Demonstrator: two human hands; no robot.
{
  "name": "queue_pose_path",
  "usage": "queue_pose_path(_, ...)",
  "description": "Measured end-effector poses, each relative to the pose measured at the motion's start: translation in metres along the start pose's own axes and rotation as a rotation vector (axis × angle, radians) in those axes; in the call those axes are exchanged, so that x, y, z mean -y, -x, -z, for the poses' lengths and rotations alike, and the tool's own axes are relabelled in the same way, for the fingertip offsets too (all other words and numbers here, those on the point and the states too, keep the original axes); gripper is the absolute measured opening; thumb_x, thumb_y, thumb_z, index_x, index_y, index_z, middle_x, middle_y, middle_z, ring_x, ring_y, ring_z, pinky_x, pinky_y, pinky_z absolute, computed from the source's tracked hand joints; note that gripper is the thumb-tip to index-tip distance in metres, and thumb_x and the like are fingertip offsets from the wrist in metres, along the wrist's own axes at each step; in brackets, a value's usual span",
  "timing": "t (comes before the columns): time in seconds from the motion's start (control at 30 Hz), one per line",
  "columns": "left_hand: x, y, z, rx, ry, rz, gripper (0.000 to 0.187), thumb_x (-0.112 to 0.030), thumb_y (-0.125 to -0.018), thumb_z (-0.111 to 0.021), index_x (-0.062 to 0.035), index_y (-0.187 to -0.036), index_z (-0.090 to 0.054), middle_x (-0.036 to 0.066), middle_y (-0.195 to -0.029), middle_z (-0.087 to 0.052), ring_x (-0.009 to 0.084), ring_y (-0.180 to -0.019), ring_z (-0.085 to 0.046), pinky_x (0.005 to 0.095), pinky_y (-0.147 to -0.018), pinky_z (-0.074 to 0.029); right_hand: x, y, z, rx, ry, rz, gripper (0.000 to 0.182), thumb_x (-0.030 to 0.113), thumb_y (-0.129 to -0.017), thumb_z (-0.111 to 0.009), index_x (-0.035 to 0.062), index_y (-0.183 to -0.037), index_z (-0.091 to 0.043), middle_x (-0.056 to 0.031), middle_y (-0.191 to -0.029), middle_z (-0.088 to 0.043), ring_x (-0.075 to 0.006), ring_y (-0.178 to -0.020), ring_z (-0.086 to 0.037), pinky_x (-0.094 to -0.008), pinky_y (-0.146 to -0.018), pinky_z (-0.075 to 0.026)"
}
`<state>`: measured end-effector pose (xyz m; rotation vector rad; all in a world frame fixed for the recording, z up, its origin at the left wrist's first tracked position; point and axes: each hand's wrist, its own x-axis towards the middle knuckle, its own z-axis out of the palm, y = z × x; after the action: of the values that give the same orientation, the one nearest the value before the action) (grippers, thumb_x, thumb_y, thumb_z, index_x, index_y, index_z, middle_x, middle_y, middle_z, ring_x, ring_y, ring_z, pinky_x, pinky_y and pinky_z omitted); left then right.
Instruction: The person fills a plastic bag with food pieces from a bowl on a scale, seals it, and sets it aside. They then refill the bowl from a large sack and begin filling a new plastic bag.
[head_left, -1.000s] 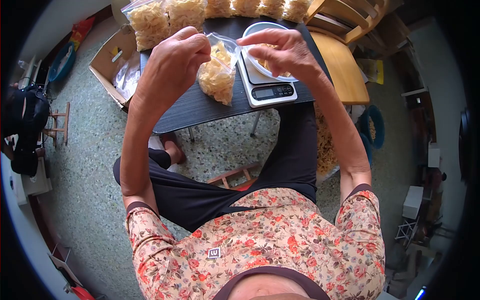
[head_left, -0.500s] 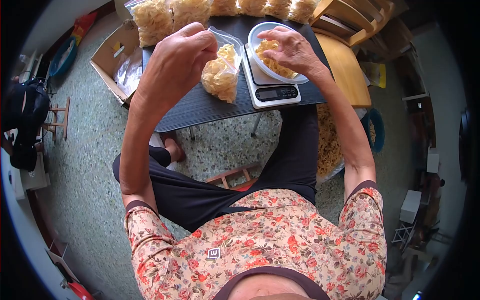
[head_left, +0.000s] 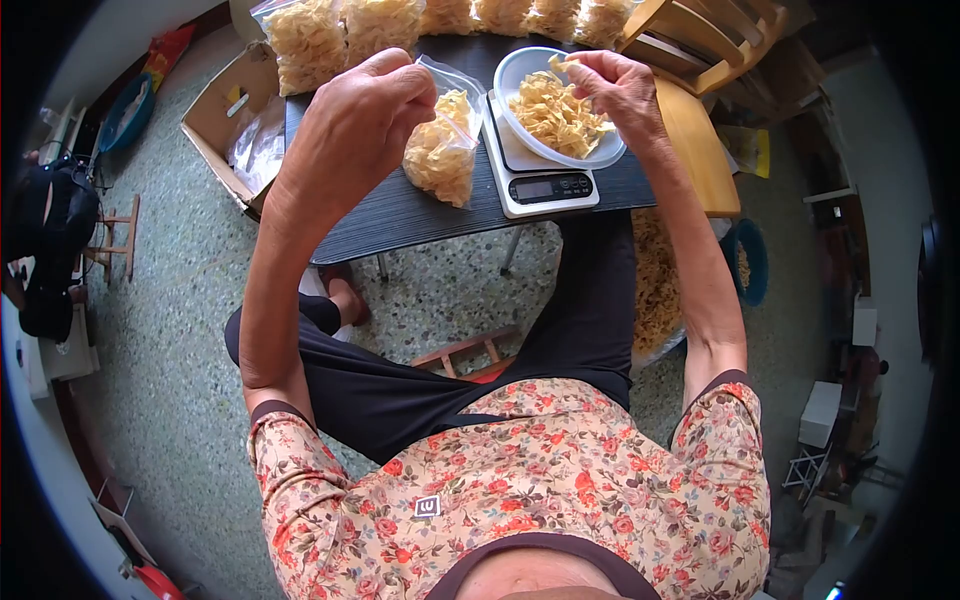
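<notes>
My left hand (head_left: 370, 125) is closed on the upper edge of a clear zip bag (head_left: 447, 160), which stands on the dark table partly filled with pale yellow dried flakes. Over the right rim of a white plastic bowl (head_left: 512, 68), my right hand (head_left: 618, 90) pinches a small dried flake (head_left: 562, 64) between thumb and fingers. More flakes (head_left: 553, 115) lie in the bowl. Beneath it sits a white kitchen scale (head_left: 548, 192) with a dark display; its digits are not readable.
Several filled bags (head_left: 305, 40) line the table's far edge. A cardboard box (head_left: 215, 130) with clear plastic bags stands at left. At right are a wooden chair (head_left: 695, 140), a large heap of flakes (head_left: 657, 290) below table level, and a teal basin (head_left: 748, 262).
My right hand has lifted and moved right, out of the bowl, with a flake now in its fingers. The bowl has shifted slightly. My left hand stays at the bag.
</notes>
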<state>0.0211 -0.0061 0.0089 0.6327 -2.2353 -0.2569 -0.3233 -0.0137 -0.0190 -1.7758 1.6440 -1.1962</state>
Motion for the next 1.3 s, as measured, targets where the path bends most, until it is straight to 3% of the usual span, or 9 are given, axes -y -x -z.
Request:
queue_pose_path(0.3,-0.004,-0.001,-0.006,-0.011,0.019,0.008,0.008,-0.007,-0.091,-0.072,-0.0009,-0.091,-0.067,0.011,-0.087,-0.062,0.0266,-0.077,-0.066,0.0378,-0.068,-0.051,0.068,0.028,-0.020,0.098,-0.209,0.036,0.026,0.026,-0.097,-0.073,0.0029,-0.108,-0.078,-0.0044,-0.086,-0.076,-0.0067,-0.069,-0.068,-0.0207,-0.057,-0.051)
queue_pose_path(0.43,-0.002,-0.001,-0.004,-0.029,0.013,-0.026,0.009,-0.008,-0.090,-0.072,-0.0010,-0.091,-0.067,0.011,-0.087,-0.062,0.0267,-0.075,-0.066,0.0383,-0.067,-0.051,0.092,0.034,-0.056,0.209,-0.006,0.234,0.030,0.026,-0.095,-0.076,0.0006,-0.111,-0.077,-0.0079,-0.083,-0.076,-0.0082,-0.064,-0.068,-0.0226,-0.056,-0.053)
queue_pose_path(0.57,0.001,0.002,-0.002,-0.036,-0.011,-0.013,0.009,-0.008,-0.090,-0.073,-0.0010,-0.091,-0.066,0.011,-0.086,-0.062,0.0278,-0.075,-0.066,0.0386,-0.067,-0.051,0.094,0.037,-0.063,0.070,0.068,0.384,0.034,0.027,-0.089,-0.082,0.0012,-0.110,-0.077,-0.0113,-0.090,-0.076,-0.0094,-0.058,-0.061,-0.0237,-0.056,-0.051)
queue_pose_path(0.63,0.002,0.003,0.000,-0.032,-0.028,-0.021,0.010,-0.008,-0.089,-0.073,-0.0010,-0.091,-0.066,0.012,-0.087,-0.062,0.0293,-0.076,-0.065,0.0388,-0.067,-0.051,0.101,0.047,-0.054,0.253,0.157,0.448,0.034,0.028,-0.088,-0.083,0.0024,-0.109,-0.078,-0.0102,-0.098,-0.077,-0.0101,-0.059,-0.059,-0.0250,-0.058,-0.051)
queue_pose_path(0.7,0.002,0.003,0.000,-0.036,-0.023,-0.012,0.010,-0.008,-0.089,-0.073,-0.0010,-0.091,-0.066,0.012,-0.087,-0.062,0.0300,-0.076,-0.065,0.0391,-0.067,-0.051,0.101,0.053,-0.058,0.301,0.233,0.470,0.039,0.035,-0.087,-0.082,0.0041,-0.110,-0.077,-0.0103,-0.108,-0.076,-0.0180,-0.071,-0.068,-0.0308,-0.067,-0.056)
queue_pose_path(0.77,0.000,0.003,-0.001,-0.037,-0.016,-0.009,0.010,-0.007,-0.089,-0.073,-0.0009,-0.091,-0.066,0.012,-0.087,-0.062,0.0308,-0.077,-0.065,0.0393,-0.068,-0.051,0.087,0.054,-0.071,0.261,0.411,0.728,0.049,0.043,-0.084,-0.081,0.0060,-0.115,-0.075,-0.0123,-0.116,-0.074,-0.0290,-0.089,-0.072,-0.0386,-0.078,-0.058)
queue_pose_path(0.8,-0.001,0.004,0.000,-0.021,-0.020,0.004,0.009,-0.007,-0.089,-0.072,-0.0009,-0.091,-0.065,0.013,-0.088,-0.062,0.0312,-0.077,-0.066,0.0396,-0.068,-0.051,0.091,0.054,-0.071,0.402,0.430,0.597,0.057,0.053,-0.083,-0.078,0.0065,-0.117,-0.073,-0.0146,-0.121,-0.071,-0.0360,-0.105,-0.070,-0.0437,-0.088,-0.056)
queue_pose_path(1.07,-0.001,0.008,0.002,0.057,-0.047,0.036,0.007,-0.006,-0.091,-0.066,-0.0012,-0.089,-0.062,0.014,-0.089,-0.062,0.0366,-0.081,-0.065,0.0448,-0.072,-0.052,0.104,0.040,-0.100,0.679,0.670,0.449,0.059,0.062,-0.087,-0.069,0.0090,-0.114,-0.069,-0.0126,-0.115,-0.070,-0.0355,-0.106,-0.068,-0.0477,-0.087,-0.054)
queue_pose_path(1.3,0.004,0.004,-0.002,0.055,-0.076,0.046,0.011,-0.006,-0.088,-0.073,0.0001,-0.090,-0.064,0.014,-0.089,-0.061,0.0327,-0.078,-0.065,0.0406,-0.069,-0.051,0.098,0.035,-0.109,0.699,0.702,0.395,0.051,0.050,-0.087,-0.073,0.0089,-0.117,-0.066,-0.0125,-0.114,-0.069,-0.0361,-0.108,-0.066,-0.0497,-0.090,-0.051)
